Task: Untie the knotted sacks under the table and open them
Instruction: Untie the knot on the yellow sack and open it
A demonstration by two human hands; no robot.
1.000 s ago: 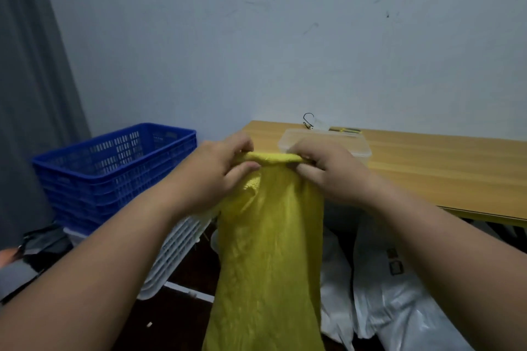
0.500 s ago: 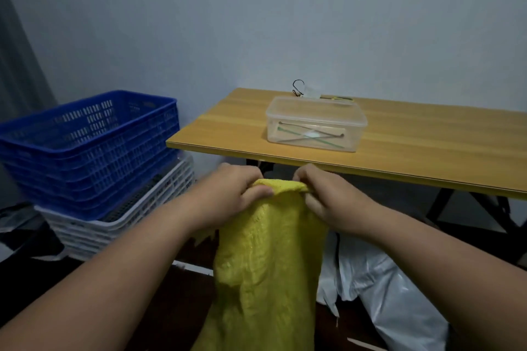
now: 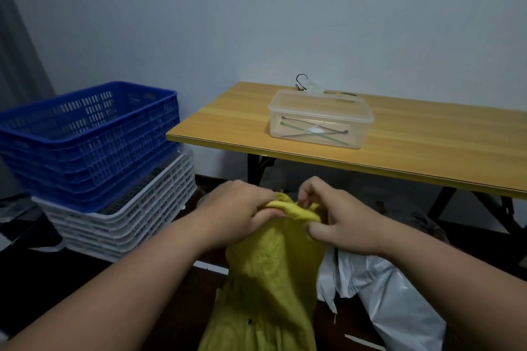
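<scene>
Both hands have dropped lower, below the counter (image 3: 427, 134) edge. The left hand (image 3: 238, 212) and right hand (image 3: 339, 222) reach forward, fingers (image 3: 306, 194) curled, pinching the yellow sack (image 3: 271, 271) bunched top between them.

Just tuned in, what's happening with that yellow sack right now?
A person is working at the top of a yellow sack in front of the wooden table. The left hand grips the bunched top and the right hand pinches it. The mouth looks still gathered. A white sack lies beside it.
</scene>
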